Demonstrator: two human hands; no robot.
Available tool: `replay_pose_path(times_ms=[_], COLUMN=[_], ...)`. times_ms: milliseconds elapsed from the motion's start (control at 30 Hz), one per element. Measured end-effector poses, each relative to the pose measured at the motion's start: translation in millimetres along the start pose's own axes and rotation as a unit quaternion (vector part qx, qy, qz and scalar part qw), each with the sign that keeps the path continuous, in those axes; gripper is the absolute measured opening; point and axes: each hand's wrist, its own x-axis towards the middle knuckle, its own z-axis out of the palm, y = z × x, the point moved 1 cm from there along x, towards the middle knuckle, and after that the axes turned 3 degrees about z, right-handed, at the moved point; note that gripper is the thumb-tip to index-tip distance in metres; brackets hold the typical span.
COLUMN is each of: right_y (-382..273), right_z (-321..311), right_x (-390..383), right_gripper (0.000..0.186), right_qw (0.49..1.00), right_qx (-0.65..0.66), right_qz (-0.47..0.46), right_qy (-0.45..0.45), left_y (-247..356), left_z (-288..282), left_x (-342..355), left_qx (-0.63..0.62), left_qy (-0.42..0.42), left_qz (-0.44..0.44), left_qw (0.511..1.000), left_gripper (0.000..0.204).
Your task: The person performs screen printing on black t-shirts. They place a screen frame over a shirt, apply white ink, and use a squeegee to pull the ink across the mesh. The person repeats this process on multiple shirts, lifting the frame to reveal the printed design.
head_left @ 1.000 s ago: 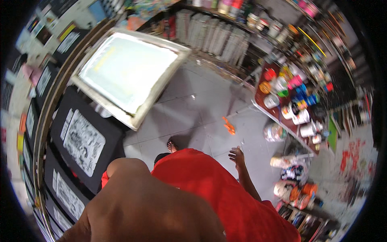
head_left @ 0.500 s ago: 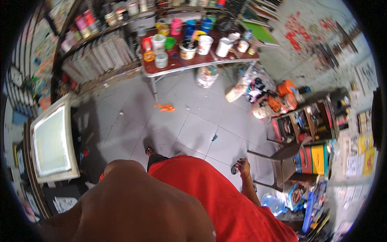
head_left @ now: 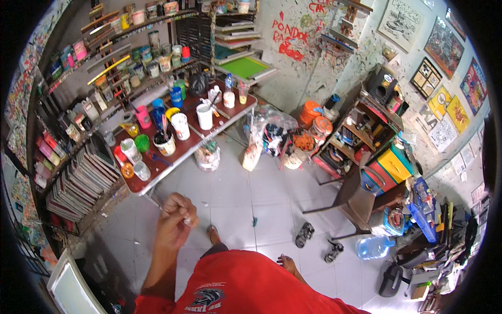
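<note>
My left hand (head_left: 179, 212) is raised over the tiled floor in front of a folding table (head_left: 161, 166), its fingers curled together around something pale too small to make out. My right hand (head_left: 286, 264) hangs low beside my red shirt (head_left: 251, 277), partly hidden, with fingers loosely apart and nothing visible in them. The brown tabletop holds several tubs and cups, including a white tub (head_left: 205, 119), a pink cup (head_left: 144, 118) and a black-smeared container (head_left: 165, 146).
Shelves of paint jars (head_left: 78, 52) and stacked frames (head_left: 83, 188) line the left wall. A pale screen frame (head_left: 73, 288) stands lower left. Bags (head_left: 269, 136), buckets (head_left: 310, 112), a chair (head_left: 350, 204), sandals (head_left: 305, 235) and a water jug (head_left: 375, 247) sit to the right.
My view has swung rightward, away from the large screen frame and black shirts, toward the paint table and right wall. My left hand has come up into view with fingers closed.
</note>
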Motion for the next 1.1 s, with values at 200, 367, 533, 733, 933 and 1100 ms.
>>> replay_pose_path(times_ms=[200,367,533,733,933,1100], right_y=[-77.8,-144.2,-199.6,-207.9,-205.7,-244.2], right_z=[42.3,41.6,37.7,32.7,-24.7,-106.3], right_x=[40.2,120.6,153.4,207.3,276.1,319.1], right_gripper=[0.048,0.040,0.041,0.047,0.055,0.039], right_qw=[0.991,0.993,0.994,0.985,0.977,0.986], right_qx=[-0.121,-0.085,-0.038,-0.154,-0.199,-0.156], right_qz=[-0.052,-0.072,-0.102,-0.068,-0.032,-0.017], right_qy=[-0.037,-0.037,0.025,-0.034,-0.075,-0.052], left_y=[-36.9,-31.6,-5.0,0.3,-60.7,-110.5], left_z=[-92.0,-112.6,-84.6,-0.1,59.9,109.7], left_x=[21.5,69.1,129.0,219.7,289.5,314.2], left_qx=[0.000,0.124,0.256,0.174,0.077,0.087], left_qy=[0.166,0.127,-0.193,-0.486,-0.592,-0.615], left_qz=[-0.090,-0.129,-0.087,-0.080,-0.016,0.080], left_qw=[0.982,0.976,0.943,0.853,0.802,0.779], left_gripper=[0.009,0.009,0.044,0.045,0.051,0.057])
